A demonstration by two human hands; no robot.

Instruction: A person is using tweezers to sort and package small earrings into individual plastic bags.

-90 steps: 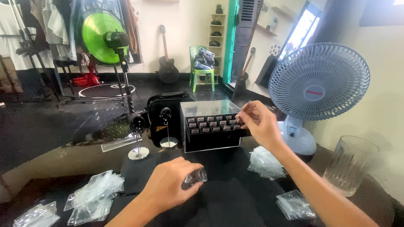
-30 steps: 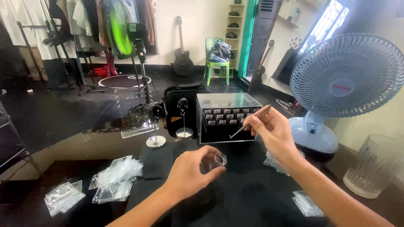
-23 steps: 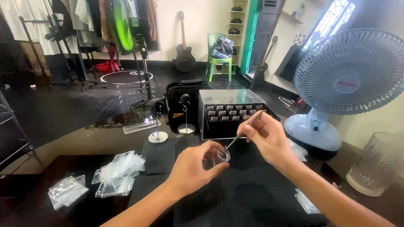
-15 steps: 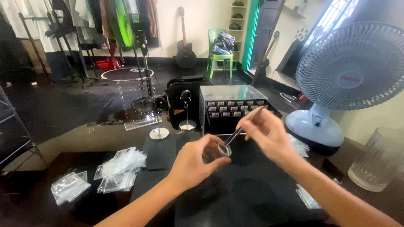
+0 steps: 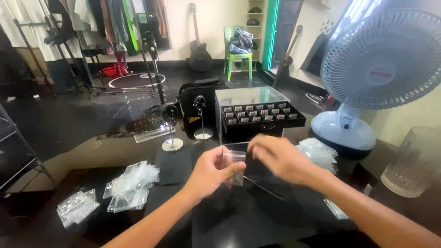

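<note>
Fingertips of left hand pinching small clear plastic bag above black table, blurred right hand touching it, grip unclear; bag likely slipping if pinch loosens.

compartment box behind the hands, fan to its right, plastic bags left.

Both forearms reach in from the lower edge and meet near the middle. The left hand is curled, thumb pinched against its forefinger. The right hand is blurred, palm down, fingers bent toward the left.
</note>
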